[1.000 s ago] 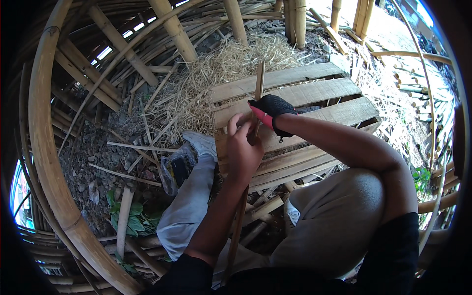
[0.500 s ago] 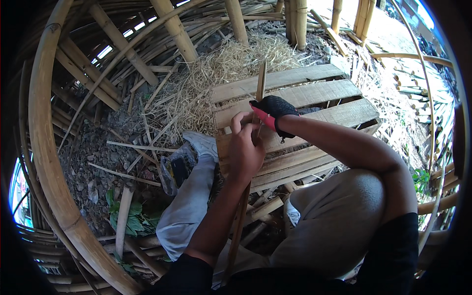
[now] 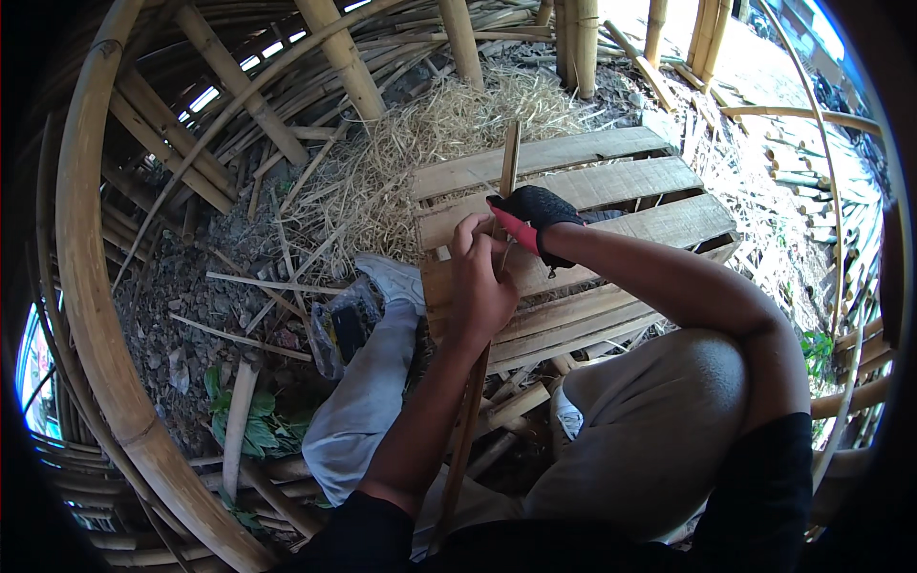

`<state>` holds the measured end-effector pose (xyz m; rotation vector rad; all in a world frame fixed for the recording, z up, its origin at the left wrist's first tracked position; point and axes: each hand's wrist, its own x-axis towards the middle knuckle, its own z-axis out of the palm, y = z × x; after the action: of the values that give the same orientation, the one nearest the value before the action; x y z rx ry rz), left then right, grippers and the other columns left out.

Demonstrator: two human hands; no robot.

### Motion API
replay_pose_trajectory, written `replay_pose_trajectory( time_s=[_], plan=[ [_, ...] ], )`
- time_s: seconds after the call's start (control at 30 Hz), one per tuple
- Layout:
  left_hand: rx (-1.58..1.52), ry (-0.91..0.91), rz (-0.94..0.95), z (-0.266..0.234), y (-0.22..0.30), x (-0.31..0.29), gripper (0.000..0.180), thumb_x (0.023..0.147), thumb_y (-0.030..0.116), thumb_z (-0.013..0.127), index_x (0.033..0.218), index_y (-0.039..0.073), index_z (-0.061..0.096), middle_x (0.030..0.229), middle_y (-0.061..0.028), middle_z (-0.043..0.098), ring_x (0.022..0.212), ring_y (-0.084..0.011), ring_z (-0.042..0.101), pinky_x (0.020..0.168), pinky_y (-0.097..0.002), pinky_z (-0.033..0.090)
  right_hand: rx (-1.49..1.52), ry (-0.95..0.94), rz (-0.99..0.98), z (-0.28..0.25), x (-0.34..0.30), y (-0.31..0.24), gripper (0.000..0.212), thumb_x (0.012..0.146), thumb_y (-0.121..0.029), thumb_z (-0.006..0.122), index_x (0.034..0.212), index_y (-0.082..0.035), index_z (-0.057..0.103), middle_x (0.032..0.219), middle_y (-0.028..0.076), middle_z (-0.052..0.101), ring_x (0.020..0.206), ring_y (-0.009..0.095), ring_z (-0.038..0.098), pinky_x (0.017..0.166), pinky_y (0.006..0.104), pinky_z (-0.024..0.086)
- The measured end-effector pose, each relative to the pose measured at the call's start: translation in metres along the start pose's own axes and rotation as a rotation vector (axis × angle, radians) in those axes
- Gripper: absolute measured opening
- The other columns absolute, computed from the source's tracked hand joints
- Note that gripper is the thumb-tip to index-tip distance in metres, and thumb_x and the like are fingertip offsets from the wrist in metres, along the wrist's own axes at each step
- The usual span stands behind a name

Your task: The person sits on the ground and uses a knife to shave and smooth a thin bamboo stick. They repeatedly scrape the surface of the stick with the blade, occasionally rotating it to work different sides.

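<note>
A long, narrow bamboo strip [image 3: 510,158] runs lengthwise in front of me, from over the wooden slatted crate [image 3: 611,181] down between my legs. My left hand [image 3: 482,286] is bare, its fingers curled and closed around the strip above the crate's near left part. Just beyond it, my right hand [image 3: 537,218], in a black and red glove, is closed on the same strip. The two hands nearly touch. A thin strand [image 3: 505,256] shows beside my left fingertips; what it belongs to is unclear. My palms hide the gripped part of the strip.
Straw [image 3: 420,143] lies behind the crate. Thick bamboo poles [image 3: 339,62] stand along the back, and a curved pole [image 3: 81,239] rises at the left. A clear plastic bag [image 3: 346,325] with a dark item lies beside my left shoe [image 3: 392,279]. Cut bamboo pieces [image 3: 802,162] are piled at the right.
My left hand has shifted very slightly to the right along with the strip. My right hand keeps its hold almost unmoved.
</note>
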<state>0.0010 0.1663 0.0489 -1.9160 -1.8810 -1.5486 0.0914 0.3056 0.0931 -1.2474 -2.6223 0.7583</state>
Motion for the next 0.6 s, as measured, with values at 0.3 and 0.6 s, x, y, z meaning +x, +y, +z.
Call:
replay_pose_trajectory(
  time_s=[0.3, 0.6],
  plan=[
    [-0.065, 0.020, -0.007, 0.004, -0.008, 0.002, 0.022, 0.069, -0.016, 0.056, 0.087, -0.004, 0.057, 0.133, -0.0243, 0.053, 0.118, -0.0403, 0.058, 0.087, -0.0418, 0.051, 0.000, -0.009, 0.011, -0.004, -0.003, -0.006, 0.059, 0.101, -0.058, 0.039, 0.112, -0.012, 0.074, 0.101, 0.018, 0.074, 0.096, 0.035, 0.071, 0.086, 0.0438, 0.053],
    [-0.186, -0.014, -0.061, 0.004, -0.007, 0.002, 0.025, 0.067, -0.017, 0.055, 0.086, -0.003, 0.051, 0.133, -0.0239, 0.054, 0.120, -0.0420, 0.054, 0.095, -0.0434, 0.045, 0.007, 0.003, 0.056, 0.002, 0.007, -0.005, 0.059, 0.102, -0.056, 0.041, 0.108, -0.009, 0.075, 0.099, 0.020, 0.073, 0.094, 0.037, 0.070, 0.085, 0.0441, 0.053]
  ],
)
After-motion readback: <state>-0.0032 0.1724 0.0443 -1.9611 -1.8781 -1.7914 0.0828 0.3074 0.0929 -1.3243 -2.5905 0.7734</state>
